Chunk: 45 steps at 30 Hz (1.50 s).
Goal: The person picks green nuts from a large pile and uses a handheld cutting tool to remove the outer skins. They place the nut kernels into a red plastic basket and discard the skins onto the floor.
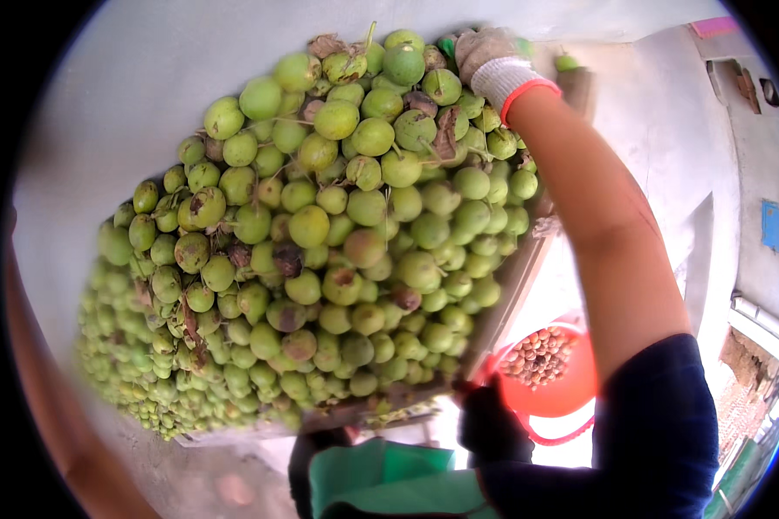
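At the far right top of a large heap of round green fruits (346, 208) is my right hand (486, 54), in a dirty white knitted glove with a red cuff edge. The back of the glove faces up, and its fingers are bent down out of sight and blurred. Bits of green show on both sides of it, and whether it grips a fruit cannot be made out. My left forearm (48, 389) runs up the left rim; the left hand lies beyond the picture. Some fruits have brown, rotten patches, and dry leaves and stems lie among them.
A wooden board (515, 303) edges the heap on the right. Beside it on the floor stands a red bucket (571, 389) with many small brown nuts. A pale wall (164, 78) rises behind the heap. One green fruit (567, 63) lies past my right hand.
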### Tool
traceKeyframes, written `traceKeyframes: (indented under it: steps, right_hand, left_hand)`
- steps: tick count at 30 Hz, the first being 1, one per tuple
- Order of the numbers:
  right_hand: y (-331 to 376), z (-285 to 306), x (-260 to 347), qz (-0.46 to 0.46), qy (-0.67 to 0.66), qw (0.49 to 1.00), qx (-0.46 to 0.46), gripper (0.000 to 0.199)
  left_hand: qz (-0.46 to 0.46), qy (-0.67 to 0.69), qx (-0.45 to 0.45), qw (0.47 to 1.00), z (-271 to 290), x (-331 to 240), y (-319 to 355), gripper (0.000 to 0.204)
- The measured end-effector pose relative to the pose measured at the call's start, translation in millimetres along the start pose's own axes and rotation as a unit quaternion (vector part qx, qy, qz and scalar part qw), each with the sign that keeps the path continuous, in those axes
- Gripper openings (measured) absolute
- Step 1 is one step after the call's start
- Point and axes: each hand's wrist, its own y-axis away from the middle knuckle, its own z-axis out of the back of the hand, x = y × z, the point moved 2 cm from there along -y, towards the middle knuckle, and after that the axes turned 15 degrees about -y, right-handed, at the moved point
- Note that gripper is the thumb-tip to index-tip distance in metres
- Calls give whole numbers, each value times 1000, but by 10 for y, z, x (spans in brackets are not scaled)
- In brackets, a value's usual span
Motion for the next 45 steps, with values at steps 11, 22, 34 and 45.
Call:
traceKeyframes:
  steps: [11, 22, 34, 45]
  right_hand:
    - [598, 546, 197, -21, -21, 997, -71, 32]
    - [184, 273, 323, -29, 101, 994, 26, 35]
    - [266, 214, 76, 133, 157, 968, -147, 34]
    - [49, 108, 64, 69, 102, 990, -75, 24]
  left_hand:
    - [49, 42, 36, 997, 20, -260, 217, 58]
    - [60, 56, 52, 995, -11, -260, 295, 58]
    - [65, 59, 61, 994, -32, -342, 340, 57]
    - [70, 67, 60, 993, -64, -305, 346, 57]
